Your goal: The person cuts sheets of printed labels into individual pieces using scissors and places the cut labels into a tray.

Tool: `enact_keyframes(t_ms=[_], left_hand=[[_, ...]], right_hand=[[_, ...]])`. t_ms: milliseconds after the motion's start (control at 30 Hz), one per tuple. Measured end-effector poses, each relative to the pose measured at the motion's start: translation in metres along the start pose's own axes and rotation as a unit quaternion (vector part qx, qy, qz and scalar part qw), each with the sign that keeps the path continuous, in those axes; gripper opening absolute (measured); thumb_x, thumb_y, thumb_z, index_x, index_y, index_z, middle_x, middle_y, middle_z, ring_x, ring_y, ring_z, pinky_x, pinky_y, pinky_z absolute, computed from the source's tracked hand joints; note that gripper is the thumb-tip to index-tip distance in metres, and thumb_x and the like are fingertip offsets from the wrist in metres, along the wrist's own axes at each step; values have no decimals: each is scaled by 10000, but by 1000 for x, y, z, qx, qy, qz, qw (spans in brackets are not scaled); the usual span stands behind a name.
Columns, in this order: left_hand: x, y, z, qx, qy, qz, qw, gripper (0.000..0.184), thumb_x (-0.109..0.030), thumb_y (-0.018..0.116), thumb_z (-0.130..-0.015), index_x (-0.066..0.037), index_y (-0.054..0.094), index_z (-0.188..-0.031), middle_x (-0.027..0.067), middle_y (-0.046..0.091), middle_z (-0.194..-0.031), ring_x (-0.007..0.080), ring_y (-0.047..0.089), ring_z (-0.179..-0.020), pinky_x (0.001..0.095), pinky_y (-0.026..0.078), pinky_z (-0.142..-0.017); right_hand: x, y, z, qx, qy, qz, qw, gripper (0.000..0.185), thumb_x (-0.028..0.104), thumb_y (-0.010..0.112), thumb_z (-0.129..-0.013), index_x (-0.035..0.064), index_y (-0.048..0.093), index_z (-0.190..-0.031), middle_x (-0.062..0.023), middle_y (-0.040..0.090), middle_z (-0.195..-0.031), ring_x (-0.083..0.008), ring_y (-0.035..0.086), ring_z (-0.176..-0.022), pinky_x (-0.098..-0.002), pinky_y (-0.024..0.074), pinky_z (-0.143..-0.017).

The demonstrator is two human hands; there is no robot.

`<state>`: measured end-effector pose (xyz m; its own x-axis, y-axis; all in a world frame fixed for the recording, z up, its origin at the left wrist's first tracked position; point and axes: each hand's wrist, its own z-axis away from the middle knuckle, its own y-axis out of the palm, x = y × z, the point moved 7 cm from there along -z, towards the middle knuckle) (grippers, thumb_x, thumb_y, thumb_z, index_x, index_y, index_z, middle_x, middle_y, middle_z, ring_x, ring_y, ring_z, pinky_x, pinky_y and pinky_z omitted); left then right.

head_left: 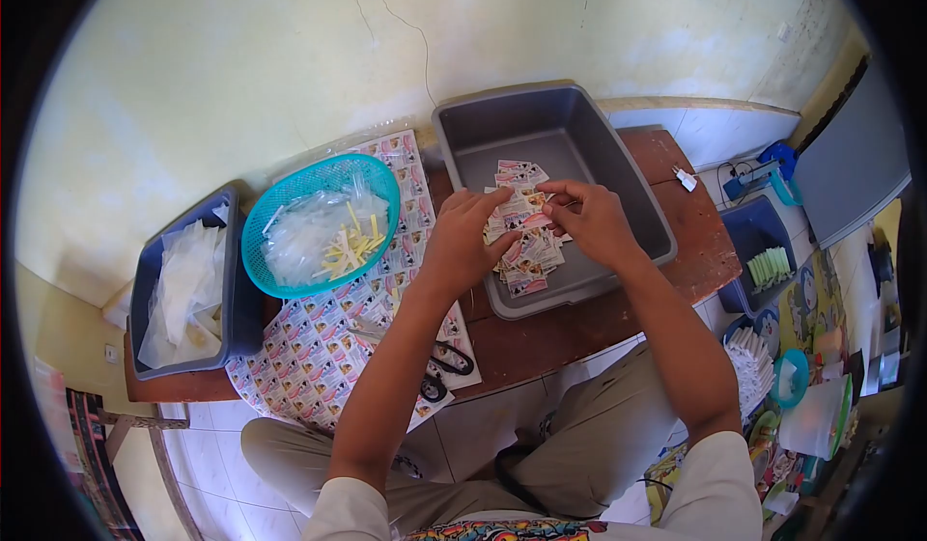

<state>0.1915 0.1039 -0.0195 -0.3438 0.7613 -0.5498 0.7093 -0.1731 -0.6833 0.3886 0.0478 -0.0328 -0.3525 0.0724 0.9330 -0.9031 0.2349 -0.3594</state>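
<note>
Both hands are over a grey tray (pixel 589 290) that holds a heap of small printed paper labels (pixel 527 251). My left hand (pixel 468 242) is at the heap's left side, its thumb and fingers apart at the labels. My right hand (pixel 591 221) is on the other side, with thumb and index finger close together at the edge of a label (pixel 523 211). Whether that label is gripped cannot be made out. Printed sheets (pixel 319 333) lie left of the tray, with black-handled scissors (pixel 446 365) on them.
A teal basket (pixel 253 242) with clear plastic and yellow strips stands on the sheets. Left of it is a dark bin (pixel 229 295) of plastic bags. A white plug (pixel 685 179) lies on the brown table (pixel 541 343). Another bin (pixel 744 251) stands at right.
</note>
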Motion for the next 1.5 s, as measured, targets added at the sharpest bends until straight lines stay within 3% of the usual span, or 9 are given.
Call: enact_keyframes(t_ms=[167, 400, 667, 1000, 1067, 1167, 1267, 1367, 1500], left_hand=[[2, 7, -3, 15, 4, -19, 1000, 579, -234, 907, -855, -118, 695, -1382, 131, 761, -1249, 348, 689, -1223, 546, 387, -1230], [-3, 13, -6, 35, -12, -25, 999, 551, -259, 901, -862, -113, 711, -1358, 132, 760, -1257, 320, 694, -1228, 563, 330, -1269], [-8, 19, -3, 37, -8, -50, 998, 538, -299, 892, -873, -114, 737, -1354, 152, 755, -1295, 322, 682, -1274, 589, 264, -1296], [-11, 9, 6, 11, 0, -38, 999, 405, -263, 822, -955, -120, 756, -1328, 193, 753, -1293, 333, 678, -1289, 592, 276, -1288], [-14, -2, 11, -25, -3, -32, 999, 363, -214, 820, -956, -122, 764, -1303, 179, 764, -1270, 331, 680, -1287, 588, 294, -1280], [-18, -21, 20, -47, -2, -30, 998, 334, -169, 820, -950, -123, 768, -1277, 152, 770, -1262, 329, 690, -1265, 585, 331, -1261], [-27, -50, 34, -77, 4, -51, 996, 323, -149, 814, -953, -117, 763, -1270, 130, 780, -1243, 328, 703, -1230, 569, 370, -1241], [-27, -78, 55, -87, -3, -52, 995, 321, -137, 812, -950, -105, 760, -1265, 126, 789, -1207, 333, 713, -1196, 568, 401, -1217], [-28, -118, 93, -97, -28, -75, 992, 333, -125, 816, -941, -95, 760, -1268, 139, 791, -1173, 352, 718, -1169, 546, 448, -1172]], right_hand=[[-2, 2, 2, -10, -20, 38, 999, 352, 55, 755, -992, 41, 748, -1344, -98, 797, -956, -153, 785, -780, -295, 634, -700], [-12, -4, 3, -19, -17, 41, 999, 369, 55, 761, -981, 31, 739, -1348, -102, 802, -964, -156, 791, -794, -299, 632, -687], [-12, -13, 5, -57, -41, 157, 985, 381, 193, 793, -950, 13, 764, -1284, -165, 818, -975, -263, 811, -841, -379, 628, -797], [9, -8, 15, -79, -73, 157, 982, 334, 149, 790, -942, 1, 777, -1241, -171, 808, -954, -266, 803, -829, -376, 628, -783], [21, -4, 17, -91, -120, 135, 979, 320, 102, 780, -963, 16, 770, -1271, -138, 796, -955, -201, 786, -788, -333, 624, -730], [57, 5, 27, -94, -174, 102, 975, 329, 62, 775, -958, 31, 768, -1286, -137, 787, -996, -185, 773, -805, -321, 619, -727], [82, 21, 36, -98, -226, 77, 966, 338, 79, 766, -946, 3, 753, -1275, -174, 783, -1009, -255, 778, -812, -346, 623, -718], [99, 46, 47, -93, -288, 59, 951, 327, 74, 767, -942, -1, 751, -1260, -165, 779, -994, -249, 769, -793, -352, 617, -698], [121, 91, 68, -23, -282, 72, 956, 369, 45, 781, -948, 44, 743, -1315, -109, 771, -1010, -178, 759, -799, -310, 610, -706]])
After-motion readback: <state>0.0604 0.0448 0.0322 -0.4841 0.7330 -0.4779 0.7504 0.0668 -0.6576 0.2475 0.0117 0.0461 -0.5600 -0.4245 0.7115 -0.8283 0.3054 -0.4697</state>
